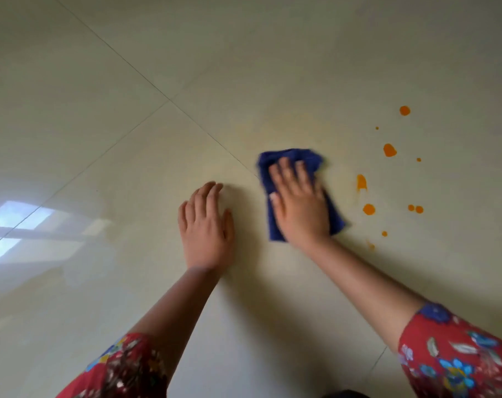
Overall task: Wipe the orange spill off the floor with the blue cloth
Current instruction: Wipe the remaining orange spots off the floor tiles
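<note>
A folded blue cloth (275, 222) lies flat on the pale tiled floor (100, 81). My right hand (298, 202) presses down on it with straight, spread fingers. My left hand (206, 225) rests flat on the bare floor just left of the cloth. Orange drops of the spill (389, 150) are scattered to the right of the cloth, the nearest streak (361, 182) a short way from its right edge. A faint yellowish smear shows on the floor around and beyond the cloth.
Thin grout lines (169, 99) cross the floor to the upper left of my hands. A bright window reflection (17, 222) lies on the tiles at the left. Red floral sleeves (456, 354) cover both upper arms.
</note>
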`<state>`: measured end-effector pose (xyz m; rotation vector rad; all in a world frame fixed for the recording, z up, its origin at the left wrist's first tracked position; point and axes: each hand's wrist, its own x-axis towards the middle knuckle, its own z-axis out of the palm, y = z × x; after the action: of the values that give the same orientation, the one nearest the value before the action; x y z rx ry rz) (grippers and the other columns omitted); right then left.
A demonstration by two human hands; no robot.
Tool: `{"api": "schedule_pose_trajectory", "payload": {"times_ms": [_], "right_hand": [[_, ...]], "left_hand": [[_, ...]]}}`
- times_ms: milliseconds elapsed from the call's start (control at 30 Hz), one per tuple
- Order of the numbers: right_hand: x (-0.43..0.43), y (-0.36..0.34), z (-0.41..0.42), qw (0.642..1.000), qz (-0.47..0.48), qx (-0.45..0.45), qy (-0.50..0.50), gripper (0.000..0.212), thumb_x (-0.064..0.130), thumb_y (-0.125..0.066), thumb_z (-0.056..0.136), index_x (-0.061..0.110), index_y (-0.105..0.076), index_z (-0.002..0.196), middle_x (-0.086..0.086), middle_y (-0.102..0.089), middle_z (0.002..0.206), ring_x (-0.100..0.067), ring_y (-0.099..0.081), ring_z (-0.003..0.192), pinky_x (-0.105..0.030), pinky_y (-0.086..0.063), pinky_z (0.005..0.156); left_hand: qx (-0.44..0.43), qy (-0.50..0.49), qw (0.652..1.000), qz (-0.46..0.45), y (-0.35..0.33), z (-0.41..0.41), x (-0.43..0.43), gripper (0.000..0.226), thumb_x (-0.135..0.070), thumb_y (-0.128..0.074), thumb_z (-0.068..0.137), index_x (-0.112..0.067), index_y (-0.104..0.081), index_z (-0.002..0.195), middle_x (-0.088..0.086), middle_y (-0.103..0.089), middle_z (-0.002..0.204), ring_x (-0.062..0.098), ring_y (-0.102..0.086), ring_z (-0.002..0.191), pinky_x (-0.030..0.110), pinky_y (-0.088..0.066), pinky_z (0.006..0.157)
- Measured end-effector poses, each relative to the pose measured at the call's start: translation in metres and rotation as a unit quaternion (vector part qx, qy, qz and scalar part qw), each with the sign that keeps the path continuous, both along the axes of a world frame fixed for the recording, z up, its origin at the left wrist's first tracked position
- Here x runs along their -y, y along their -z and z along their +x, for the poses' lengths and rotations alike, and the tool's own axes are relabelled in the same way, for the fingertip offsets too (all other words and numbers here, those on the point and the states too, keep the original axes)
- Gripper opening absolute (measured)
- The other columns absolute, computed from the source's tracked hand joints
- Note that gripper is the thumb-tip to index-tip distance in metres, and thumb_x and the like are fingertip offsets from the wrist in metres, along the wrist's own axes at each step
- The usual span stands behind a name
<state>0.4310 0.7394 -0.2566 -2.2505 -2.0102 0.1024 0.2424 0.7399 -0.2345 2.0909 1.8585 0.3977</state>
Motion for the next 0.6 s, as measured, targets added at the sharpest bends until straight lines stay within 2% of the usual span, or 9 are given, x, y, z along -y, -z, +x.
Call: {"api": "schedule_pose_trajectory", "payload": {"times_ms": [67,133,233,333,400,433,533,600], "right_hand": [[-0.010,-0.001,-0.014,0.995,-0.012,-0.018,-0.096,0.056,0.043,-0.025,0.097,0.026,-0.033,0.150,0.005,-0.028,0.158,-0.021,-0.028,0.145,-0.044,-0.030,0.111],[-0.047,-0.007,0.003,0.994,-0.023,-0.019,-0.105,0.057,0.044,-0.021,0.097,0.027,-0.033,0.150,0.006,-0.027,0.158,-0.020,-0.028,0.145,-0.044,-0.030,0.110],[-0.078,-0.009,0.064,0.998,-0.052,-0.003,0.029,0.066,0.048,-0.010,0.092,0.026,-0.029,0.151,0.004,-0.025,0.159,-0.023,-0.024,0.147,-0.044,-0.027,0.112],[-0.051,-0.002,0.104,0.982,-0.018,-0.014,0.186,0.070,0.051,-0.004,0.090,0.025,-0.025,0.153,0.002,-0.021,0.161,-0.024,-0.019,0.148,-0.046,-0.021,0.116],[-0.015,0.001,0.082,0.975,-0.003,-0.001,0.223,0.066,0.048,-0.009,0.094,0.021,-0.026,0.152,-0.001,-0.022,0.160,-0.027,-0.020,0.148,-0.048,-0.020,0.116],[0.001,0.002,0.060,0.981,0.001,0.005,0.193,0.063,0.045,-0.014,0.095,0.020,-0.028,0.152,-0.002,-0.024,0.160,-0.028,-0.023,0.147,-0.048,-0.021,0.114],[0.011,0.003,0.014,1.000,0.008,0.006,-0.017,0.056,0.042,-0.027,0.097,0.023,-0.036,0.149,0.002,-0.032,0.157,-0.024,-0.030,0.144,-0.046,-0.026,0.113],[-0.016,-0.003,0.023,0.998,0.003,-0.012,-0.058,0.055,0.043,-0.028,0.097,0.025,-0.039,0.147,0.005,-0.033,0.156,-0.022,-0.032,0.143,-0.045,-0.026,0.113]], "left_hand": [[0.001,0.030,0.999,-0.021,-0.001,0.020,-0.010,0.059,-0.033,-0.038,0.092,-0.020,-0.029,0.149,0.000,-0.028,0.157,0.022,-0.021,0.145,0.038,-0.008,0.118],[-0.019,0.081,0.995,-0.056,0.005,0.030,-0.017,0.065,-0.044,-0.025,0.094,-0.024,-0.012,0.155,-0.004,-0.007,0.163,0.017,-0.001,0.150,0.036,0.003,0.118],[-0.088,0.141,0.982,-0.094,0.015,0.031,-0.020,0.070,-0.058,-0.003,0.090,-0.030,0.009,0.153,-0.007,0.017,0.161,0.013,0.021,0.146,0.039,0.010,0.119],[-0.097,0.145,0.978,-0.112,0.016,0.031,-0.021,0.074,-0.064,-0.002,0.087,-0.031,0.017,0.151,-0.008,0.026,0.158,0.012,0.029,0.142,0.039,0.014,0.118],[-0.101,0.141,0.979,-0.103,0.016,0.032,-0.020,0.076,-0.067,-0.003,0.087,-0.031,0.017,0.151,-0.008,0.027,0.157,0.014,0.027,0.143,0.040,0.013,0.118],[-0.102,0.139,0.980,-0.097,0.016,0.032,-0.020,0.077,-0.068,-0.004,0.086,-0.031,0.016,0.151,-0.008,0.026,0.157,0.014,0.026,0.144,0.040,0.012,0.118],[-0.090,0.134,0.982,-0.097,0.015,0.033,-0.020,0.078,-0.069,-0.005,0.086,-0.031,0.013,0.152,-0.008,0.023,0.157,0.013,0.024,0.144,0.040,0.011,0.119],[-0.101,0.139,0.979,-0.109,0.013,0.033,-0.022,0.076,-0.069,-0.008,0.088,-0.032,0.016,0.151,-0.008,0.025,0.157,0.013,0.025,0.144,0.040,0.010,0.119]]}}
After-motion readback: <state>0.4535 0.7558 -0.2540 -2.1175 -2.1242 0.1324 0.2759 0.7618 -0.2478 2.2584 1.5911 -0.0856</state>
